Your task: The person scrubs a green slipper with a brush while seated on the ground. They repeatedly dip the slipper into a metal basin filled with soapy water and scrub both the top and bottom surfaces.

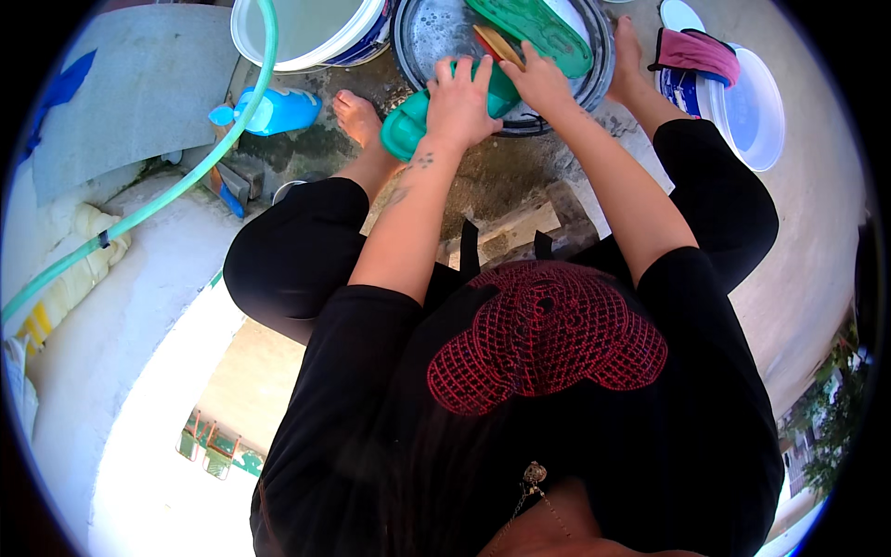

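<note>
My left hand (459, 104) grips a green rubber slipper (404, 132) by its middle, the strap end tilted toward me over the near rim of a dark round basin (411, 66). In my right hand (541, 83) is a scrubbing brush (502, 47) with a tan back and a red side, angled over the basin beside the slipper's far end. The brush's underside is hidden. A second green slipper (567, 49) rests in the basin, sole side or footbed up, I cannot tell which. Foamy water (435, 35) shows on the basin's left side.
A white bucket of water (337, 52) stands left of the basin, with a green hose (268, 63) crossing it. Near my left foot lies a blue bottle (296, 111). At right, a pink cloth (696, 59) drapes over a tipped white bucket (762, 104). Bricks (571, 216) sit before me.
</note>
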